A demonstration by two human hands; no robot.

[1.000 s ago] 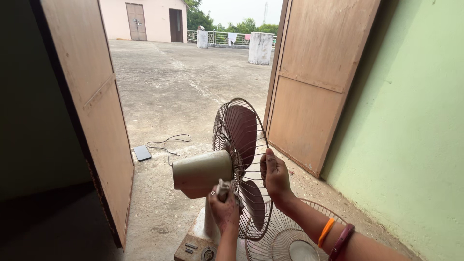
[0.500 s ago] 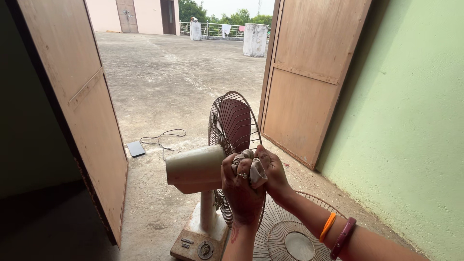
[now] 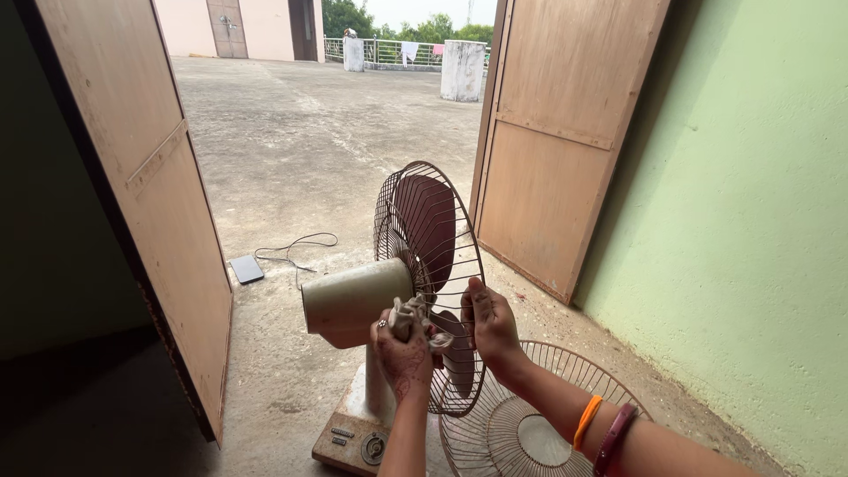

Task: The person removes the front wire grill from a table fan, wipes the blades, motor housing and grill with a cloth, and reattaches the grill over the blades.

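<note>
The view has swung a little left since half a second ago, so more of the left door (image 3: 150, 185) fills the frame and the right door (image 3: 565, 141) stands farther in. Between them the concrete yard (image 3: 300, 132) runs out to a white pillar (image 3: 463, 71), its far end cut off by the top edge. The table fan (image 3: 402, 300) sits at the threshold, rear cage and reddish blades upright, pale motor housing pointing left. Its base is partly cropped at the bottom edge. The loose front cage (image 3: 521, 424) lies on the floor just right of the base, also cut off below.

Now the hands: a moment ago they were bunched together over the cloth; now they've come apart. The left hand (image 3: 405, 353) is curled tight around a crumpled cloth (image 3: 408, 316), pressing it where motor meets cage. The right hand (image 3: 490, 322) has let go of the cloth and grips the cage wire at its rim, thumb up. Whether its fingers hook behind the wire, I cannot tell. Out on the concrete a dark flat device (image 3: 246, 268) lies with a thin cable (image 3: 300, 247) trailing from it; what it is can't be made out.
</note>
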